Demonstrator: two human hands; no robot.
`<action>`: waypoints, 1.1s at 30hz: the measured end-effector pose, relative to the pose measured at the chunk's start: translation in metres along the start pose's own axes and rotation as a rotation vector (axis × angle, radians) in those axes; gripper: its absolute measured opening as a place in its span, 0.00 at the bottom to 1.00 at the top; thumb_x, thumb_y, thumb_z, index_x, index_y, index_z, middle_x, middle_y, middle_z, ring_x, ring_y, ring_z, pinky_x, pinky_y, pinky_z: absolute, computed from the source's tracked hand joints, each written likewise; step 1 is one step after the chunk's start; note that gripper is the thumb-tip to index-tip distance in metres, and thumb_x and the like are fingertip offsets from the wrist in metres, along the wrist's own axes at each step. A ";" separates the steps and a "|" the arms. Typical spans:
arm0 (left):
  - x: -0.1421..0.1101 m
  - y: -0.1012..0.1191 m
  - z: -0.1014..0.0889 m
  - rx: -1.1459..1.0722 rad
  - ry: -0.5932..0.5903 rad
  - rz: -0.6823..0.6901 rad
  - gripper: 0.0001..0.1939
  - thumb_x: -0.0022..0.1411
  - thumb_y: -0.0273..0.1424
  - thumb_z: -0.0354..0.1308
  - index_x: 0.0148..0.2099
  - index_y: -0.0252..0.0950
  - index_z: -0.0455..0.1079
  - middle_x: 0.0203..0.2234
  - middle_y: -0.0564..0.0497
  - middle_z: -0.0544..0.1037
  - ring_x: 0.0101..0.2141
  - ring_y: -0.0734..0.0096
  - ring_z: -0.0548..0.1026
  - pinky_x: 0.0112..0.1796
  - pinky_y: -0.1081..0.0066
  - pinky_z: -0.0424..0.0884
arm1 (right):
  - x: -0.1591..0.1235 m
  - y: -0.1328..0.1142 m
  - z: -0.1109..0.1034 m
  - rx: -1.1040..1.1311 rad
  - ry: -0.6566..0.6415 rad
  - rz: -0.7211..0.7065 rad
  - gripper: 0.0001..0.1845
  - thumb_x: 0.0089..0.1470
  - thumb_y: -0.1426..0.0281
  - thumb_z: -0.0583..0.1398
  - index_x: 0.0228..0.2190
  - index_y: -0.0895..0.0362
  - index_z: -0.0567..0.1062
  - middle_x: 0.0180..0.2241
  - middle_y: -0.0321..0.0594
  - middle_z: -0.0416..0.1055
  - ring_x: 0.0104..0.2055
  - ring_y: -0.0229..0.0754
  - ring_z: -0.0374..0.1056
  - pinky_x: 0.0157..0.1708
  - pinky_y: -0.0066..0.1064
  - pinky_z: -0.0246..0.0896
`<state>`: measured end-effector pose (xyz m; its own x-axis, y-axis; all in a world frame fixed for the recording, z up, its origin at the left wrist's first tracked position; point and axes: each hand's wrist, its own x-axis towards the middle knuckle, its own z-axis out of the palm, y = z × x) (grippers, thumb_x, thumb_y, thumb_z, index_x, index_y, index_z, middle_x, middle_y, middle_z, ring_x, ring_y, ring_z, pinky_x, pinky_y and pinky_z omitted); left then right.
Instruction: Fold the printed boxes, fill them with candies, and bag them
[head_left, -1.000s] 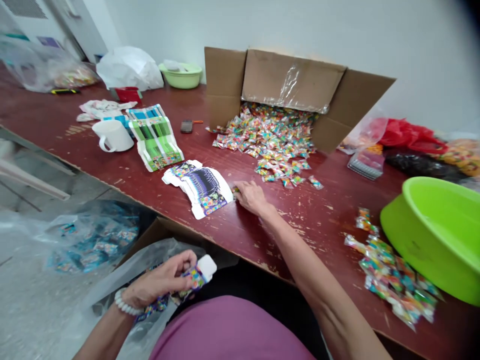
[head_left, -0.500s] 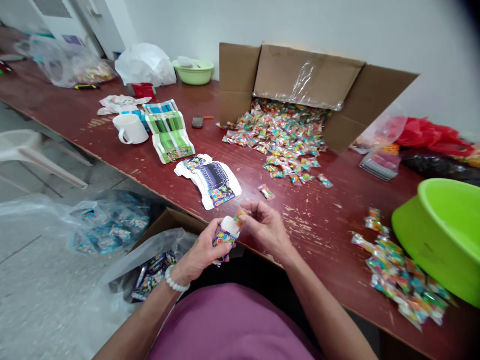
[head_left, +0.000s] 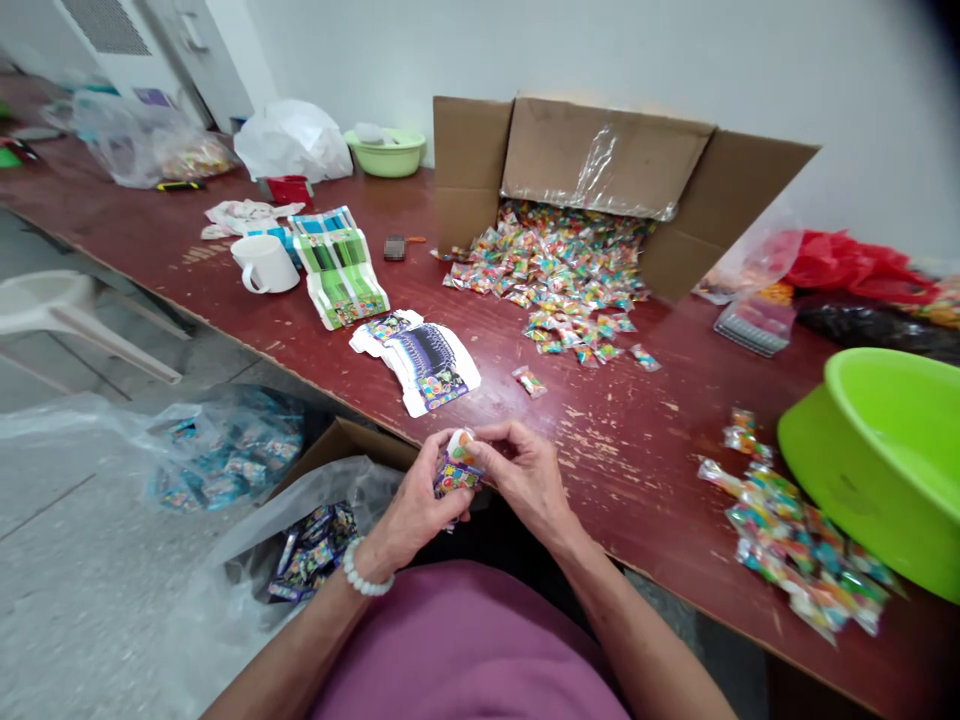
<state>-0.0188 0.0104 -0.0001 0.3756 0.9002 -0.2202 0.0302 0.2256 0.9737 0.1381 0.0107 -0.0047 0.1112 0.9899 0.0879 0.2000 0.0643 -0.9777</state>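
Note:
My left hand (head_left: pixel 421 500) is closed around a small purple printed candy box (head_left: pixel 454 474), its white flap standing up at the top. At the mouth of the box, my right hand (head_left: pixel 523 470) pinches a small wrapped candy packet (head_left: pixel 463 447) with orange in it, partly hidden by the fingers. Just beyond my hands, flat purple box blanks (head_left: pixel 439 375) lie on the red table (head_left: pixel 622 440). A single wrapped candy (head_left: pixel 529 381) rests to their right.
A tipped cardboard box (head_left: pixel 607 160) spills many wrapped candies (head_left: pixel 555 265). At right stand a green basin (head_left: pixel 862 450) and a candy pile (head_left: pixel 802 550). Green box blanks (head_left: pixel 345 275) and a white mug (head_left: pixel 266 265) sit left. Below is a plastic-lined carton of filled purple boxes (head_left: pixel 315 550).
My right hand has brought the candy packet from beside the box to its opening, against the white flap. The left hand still holds the box. The view has shifted slightly.

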 end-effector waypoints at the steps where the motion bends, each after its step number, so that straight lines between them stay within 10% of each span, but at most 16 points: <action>1: 0.000 0.000 0.000 -0.008 0.005 0.009 0.31 0.54 0.27 0.63 0.59 0.38 0.58 0.38 0.51 0.72 0.27 0.75 0.71 0.29 0.73 0.71 | -0.002 0.001 -0.001 -0.072 -0.027 -0.057 0.09 0.56 0.61 0.64 0.34 0.54 0.79 0.29 0.38 0.77 0.29 0.40 0.70 0.31 0.31 0.65; 11: -0.004 -0.006 0.000 -0.410 0.080 -0.102 0.27 0.65 0.45 0.55 0.63 0.42 0.62 0.44 0.48 0.75 0.28 0.70 0.75 0.25 0.71 0.74 | -0.005 -0.010 -0.016 -0.363 -0.360 -0.309 0.11 0.64 0.65 0.57 0.35 0.51 0.80 0.40 0.41 0.68 0.44 0.43 0.66 0.46 0.36 0.64; 16: 0.000 -0.004 -0.001 -0.511 0.080 -0.120 0.27 0.62 0.38 0.58 0.62 0.40 0.63 0.39 0.49 0.76 0.23 0.72 0.74 0.20 0.72 0.73 | -0.010 0.003 0.000 0.042 -0.086 0.006 0.16 0.52 0.62 0.67 0.42 0.52 0.75 0.36 0.37 0.69 0.32 0.37 0.67 0.33 0.29 0.66; 19: 0.000 -0.004 0.000 -0.512 0.079 -0.098 0.28 0.61 0.37 0.58 0.62 0.39 0.63 0.35 0.50 0.76 0.23 0.71 0.75 0.19 0.73 0.72 | -0.010 0.007 0.006 0.342 -0.192 0.263 0.27 0.45 0.63 0.70 0.47 0.53 0.72 0.32 0.34 0.72 0.29 0.36 0.67 0.28 0.26 0.64; 23: -0.001 -0.005 0.002 -0.388 0.103 -0.102 0.32 0.59 0.38 0.59 0.64 0.38 0.61 0.30 0.52 0.76 0.20 0.72 0.73 0.18 0.73 0.71 | -0.010 0.005 0.012 0.597 -0.296 0.363 0.15 0.43 0.62 0.70 0.29 0.57 0.75 0.26 0.33 0.70 0.24 0.35 0.64 0.22 0.26 0.63; 30: -0.001 -0.002 -0.003 -0.512 0.132 -0.096 0.27 0.59 0.37 0.60 0.60 0.38 0.64 0.31 0.54 0.74 0.20 0.74 0.72 0.19 0.73 0.72 | -0.023 0.006 0.021 0.146 0.052 0.008 0.25 0.45 0.64 0.70 0.46 0.52 0.74 0.38 0.38 0.72 0.31 0.38 0.67 0.31 0.30 0.67; 33: -0.001 -0.002 -0.002 -0.534 0.154 -0.091 0.27 0.59 0.37 0.60 0.59 0.38 0.63 0.32 0.53 0.75 0.21 0.75 0.72 0.20 0.73 0.73 | -0.025 0.010 0.017 0.003 0.038 -0.159 0.12 0.51 0.65 0.67 0.39 0.52 0.76 0.40 0.40 0.72 0.35 0.39 0.68 0.35 0.31 0.67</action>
<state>-0.0214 0.0097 -0.0016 0.2525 0.9033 -0.3467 -0.4318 0.4259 0.7951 0.1204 -0.0116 -0.0202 0.1150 0.9618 0.2484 0.2153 0.2200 -0.9515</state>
